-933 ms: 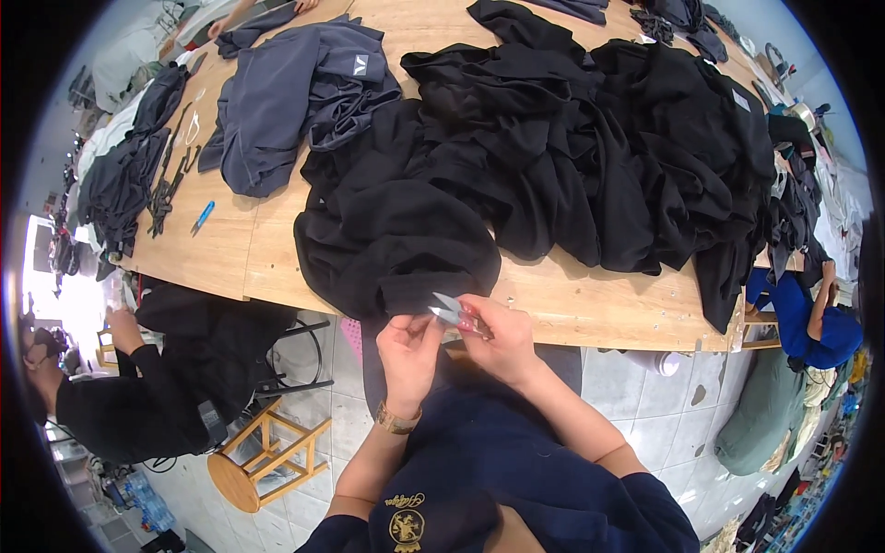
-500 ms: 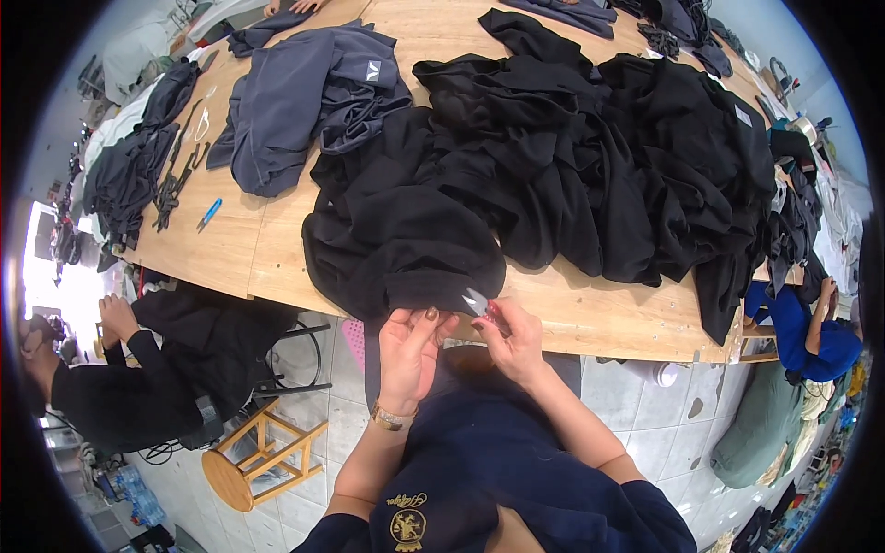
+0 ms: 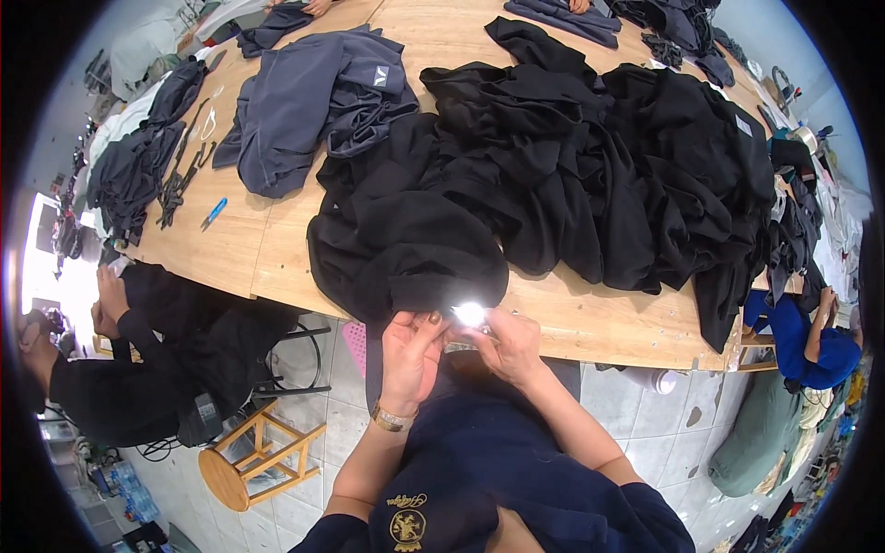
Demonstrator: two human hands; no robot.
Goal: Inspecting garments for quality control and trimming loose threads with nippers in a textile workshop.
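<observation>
The right hand [image 3: 512, 346] is clamped on thread snips [image 3: 470, 315], their blades, grey a moment ago, now flaring white. The left hand [image 3: 408, 358] bunches its fingertips at the black garment [image 3: 410, 244] on the worktop [image 3: 590, 327], grip unclear. Below, a white tub's [image 3: 663, 381] contents are indiscernible.

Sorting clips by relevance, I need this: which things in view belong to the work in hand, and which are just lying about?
In use:
- black fabric before both hands
- shiny tool in the right hand, mostly lost in glare

Apparently lying about:
- blue tool
- blue-grey garment
- wooden stool
</observation>
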